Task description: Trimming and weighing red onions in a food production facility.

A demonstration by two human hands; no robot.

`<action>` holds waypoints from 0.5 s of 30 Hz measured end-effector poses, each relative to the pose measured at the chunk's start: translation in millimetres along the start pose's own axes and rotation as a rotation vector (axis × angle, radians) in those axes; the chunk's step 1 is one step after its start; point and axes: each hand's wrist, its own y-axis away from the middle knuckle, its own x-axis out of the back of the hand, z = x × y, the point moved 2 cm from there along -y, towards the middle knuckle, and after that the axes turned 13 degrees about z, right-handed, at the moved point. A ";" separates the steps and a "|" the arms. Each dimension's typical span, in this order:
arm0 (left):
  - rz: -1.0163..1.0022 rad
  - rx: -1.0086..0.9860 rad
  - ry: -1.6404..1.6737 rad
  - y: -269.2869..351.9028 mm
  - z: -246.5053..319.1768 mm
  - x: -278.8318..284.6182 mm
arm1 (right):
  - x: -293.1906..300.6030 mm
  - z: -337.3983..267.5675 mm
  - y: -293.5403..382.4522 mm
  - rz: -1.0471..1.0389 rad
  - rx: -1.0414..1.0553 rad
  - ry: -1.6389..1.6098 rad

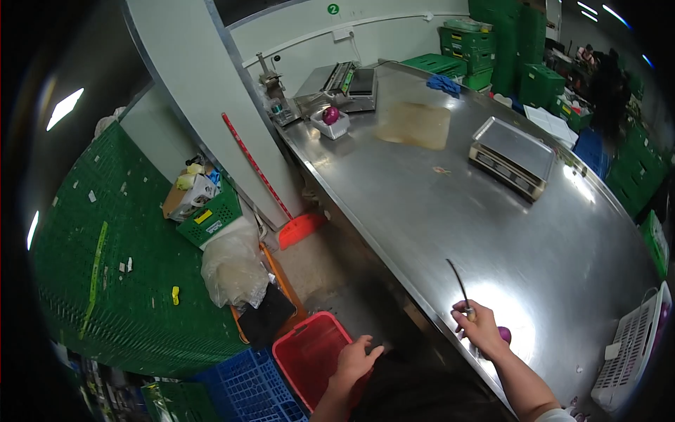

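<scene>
My right hand (473, 322) grips a knife (463, 291) with a light-coloured handle and a thin, dark, curved blade, held above the near edge of the stainless steel table (422, 232). A red onion (504, 334) shows just behind that wrist on the table. Over the right rim of a red plastic bin (311, 351), my left hand (361, 356) is spread with its fingers apart and nothing in it. Another red onion (330, 115) sits in a white tray (337, 126) near the far left corner of the table.
A weighing scale (511, 153), a wrapping machine (343, 87) and a blue cloth (444, 84) are on the table. A white basket (627, 348) stands at the right. Blue crates (248, 385), a red broom (301, 229) and stacked green crates (132, 237) are at the left. People are in the far background.
</scene>
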 end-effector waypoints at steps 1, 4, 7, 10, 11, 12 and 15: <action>0.006 0.059 0.010 -9.3 -7.3 12.4 | -16.6 -7.4 -12.0 -0.021 0.042 0.094; 0.083 0.066 0.074 -34.3 -36.1 44.0 | -64.7 -11.3 -50.6 -0.083 0.152 0.295; 0.145 0.103 0.052 -53.5 -62.5 74.4 | -106.7 -5.5 -90.2 -0.053 0.288 0.449; 0.181 0.162 0.050 -66.6 -82.6 93.5 | -137.3 -12.4 -121.4 -0.063 0.289 0.512; 0.191 0.240 0.111 -71.5 -86.9 99.2 | -146.0 -20.9 -130.1 -0.059 0.283 0.508; 0.200 0.318 0.171 -78.9 -91.7 102.9 | -153.5 -30.3 -138.3 -0.089 0.208 0.501; 0.280 0.274 0.331 -110.4 -98.4 107.3 | -173.9 -26.3 -169.0 -0.083 0.083 0.379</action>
